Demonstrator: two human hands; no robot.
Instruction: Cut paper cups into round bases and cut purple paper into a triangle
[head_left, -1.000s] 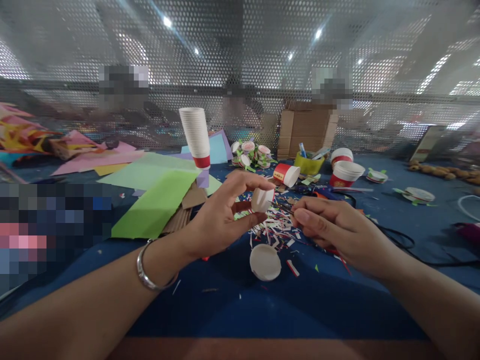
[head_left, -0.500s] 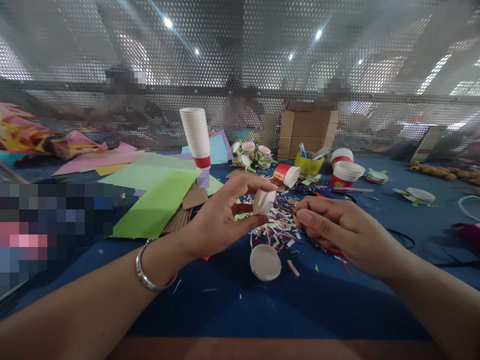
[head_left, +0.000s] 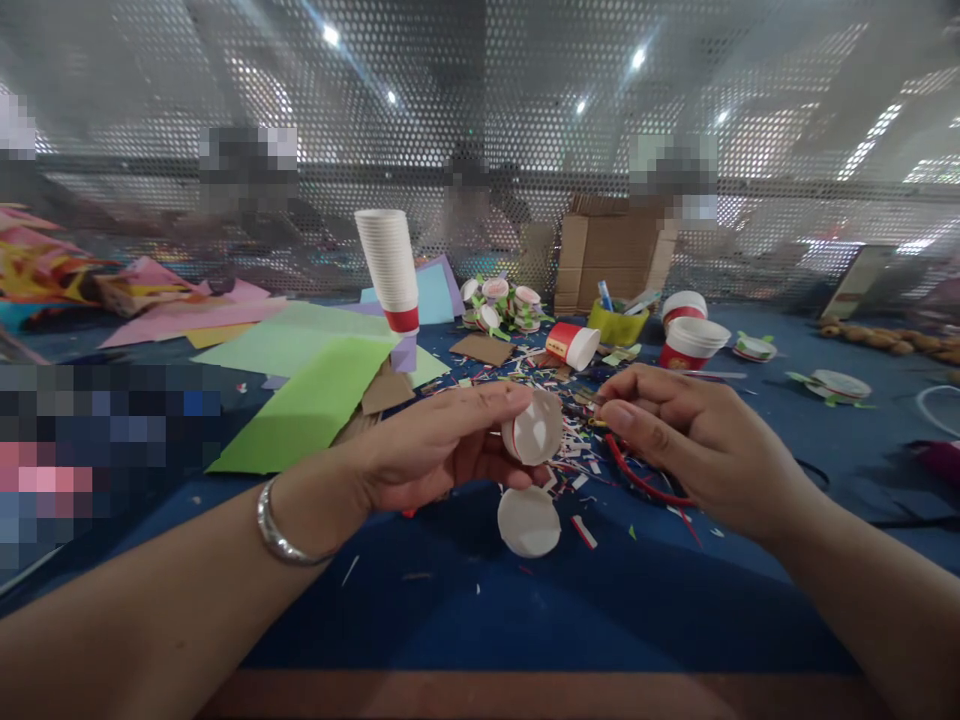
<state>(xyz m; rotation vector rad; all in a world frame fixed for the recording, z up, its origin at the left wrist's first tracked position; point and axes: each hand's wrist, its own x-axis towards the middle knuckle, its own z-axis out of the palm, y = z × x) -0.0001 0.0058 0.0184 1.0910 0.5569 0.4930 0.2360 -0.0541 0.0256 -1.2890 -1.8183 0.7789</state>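
My left hand point(head_left: 450, 440), a silver bangle on its wrist, holds the cut-off base of a paper cup point(head_left: 541, 428) between thumb and fingers. The hollow white inside of this piece faces me. To its right, my right hand point(head_left: 675, 440) is closed around a pair of scissors point(head_left: 637, 480) with a red loop handle. Their dark blades point toward the cup base, apart from it, and are partly hidden by the fingers. Just below the left hand, a second white round cup base point(head_left: 529, 522) lies on the blue table point(head_left: 420, 620).
Paper scraps point(head_left: 577, 450) litter the table beyond the hands. A tall stack of paper cups point(head_left: 386, 265) and green paper point(head_left: 307, 405) stand or lie left. Behind are a tipped red cup point(head_left: 571, 345), a yellow container point(head_left: 619, 325), upright cups point(head_left: 694, 345) and a cardboard box point(head_left: 615, 260).
My left hand has turned the cup base so its hollow inside faces me, and lowered it slightly. The scissors have drawn back from it, and their red handle shows more.
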